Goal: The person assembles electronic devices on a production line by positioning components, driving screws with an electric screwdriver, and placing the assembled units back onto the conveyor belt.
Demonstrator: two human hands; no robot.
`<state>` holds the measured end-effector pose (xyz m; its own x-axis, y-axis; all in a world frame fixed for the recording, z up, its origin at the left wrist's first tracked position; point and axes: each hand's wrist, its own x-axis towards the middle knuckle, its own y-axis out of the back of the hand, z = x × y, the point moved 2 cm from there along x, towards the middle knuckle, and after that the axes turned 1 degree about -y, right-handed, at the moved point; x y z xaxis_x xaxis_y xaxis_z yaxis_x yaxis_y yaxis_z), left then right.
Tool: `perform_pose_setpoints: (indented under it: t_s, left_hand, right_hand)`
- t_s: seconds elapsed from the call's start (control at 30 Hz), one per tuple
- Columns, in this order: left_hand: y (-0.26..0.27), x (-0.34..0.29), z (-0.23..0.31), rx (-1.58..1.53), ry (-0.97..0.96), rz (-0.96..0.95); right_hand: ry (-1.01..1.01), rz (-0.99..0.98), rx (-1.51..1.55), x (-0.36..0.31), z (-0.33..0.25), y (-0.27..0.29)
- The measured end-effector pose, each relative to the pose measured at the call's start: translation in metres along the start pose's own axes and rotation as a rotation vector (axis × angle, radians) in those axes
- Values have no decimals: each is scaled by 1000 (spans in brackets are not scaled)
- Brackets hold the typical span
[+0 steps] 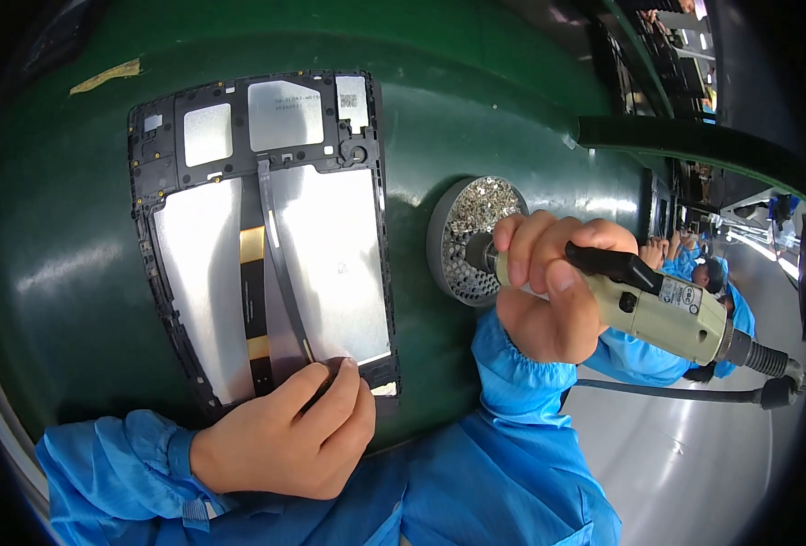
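A tablet's inner frame [339, 246] lies on the green work surface, black-edged with silver metal panels. A thin dark ribbon cable [281, 264] runs down its middle, beside a black and gold flex strip [253, 282]. At the frame's lower edge is my left hand [294, 435], its fingers closed in a pinch near the cable's lower end; what they hold, if anything, is hidden. My right hand [553, 291] is wrapped round a beige electric screwdriver [662, 309] with a black lever. The screwdriver's front end is over a round grey screw tray [448, 227] of small silver screws; its bit is hidden.
A torn yellowish strip [105, 76] lies on the green surface [66, 200] at the far left. From the screwdriver's rear end, a dark cord [667, 393] runs back below my right arm. Other people in blue clothing [740, 314] sit farther along at the right.
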<state>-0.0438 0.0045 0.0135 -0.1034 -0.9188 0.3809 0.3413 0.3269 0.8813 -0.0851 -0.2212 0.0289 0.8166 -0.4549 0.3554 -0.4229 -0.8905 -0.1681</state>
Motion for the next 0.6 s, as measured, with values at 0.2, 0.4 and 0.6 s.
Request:
perform_pose_setpoints:
  t_s: [0.2,0.4,0.6]
  left_hand:
    - [-5,2,3,-26,22,68]
    - [-8,1,6,-34,59,103]
    - [-8,5,10,-29,123,35]
  right_hand:
    - [27,74,-11,-4,2,1]
    - [119,-117,-83,-5,-51,7]
    - [112,-226,-85,-25,-59,9]
